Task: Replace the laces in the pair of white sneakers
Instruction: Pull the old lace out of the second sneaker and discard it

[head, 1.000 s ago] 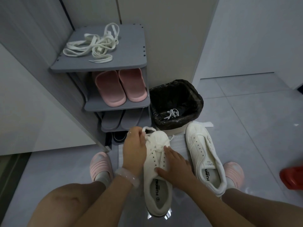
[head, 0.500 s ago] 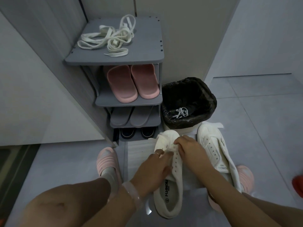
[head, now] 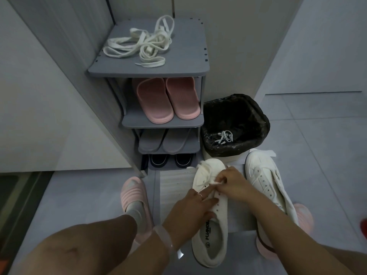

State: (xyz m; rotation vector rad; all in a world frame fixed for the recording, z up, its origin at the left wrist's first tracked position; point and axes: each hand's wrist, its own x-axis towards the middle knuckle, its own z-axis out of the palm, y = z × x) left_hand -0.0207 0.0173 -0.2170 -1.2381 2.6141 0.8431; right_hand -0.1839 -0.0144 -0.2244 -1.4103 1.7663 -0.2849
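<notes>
A low white canvas sneaker (head: pixel 210 215) lies on the grey floor at six o'clock, toe pointing to twelve, its unlaced twin (head: pixel 266 181) just beside it at three o'clock. The right hand (head: pixel 232 183) pinches the thin white lace (head: pixel 206 175) near the toe eyelets, while the left hand (head: pixel 190 213) rests with straight fingers on the shoe's tongue. The lace looks soft, limp and light, probably best pinched close to an eyelet; the shoe seems light but pliable, so it likely needs steadying at mid-length.
</notes>
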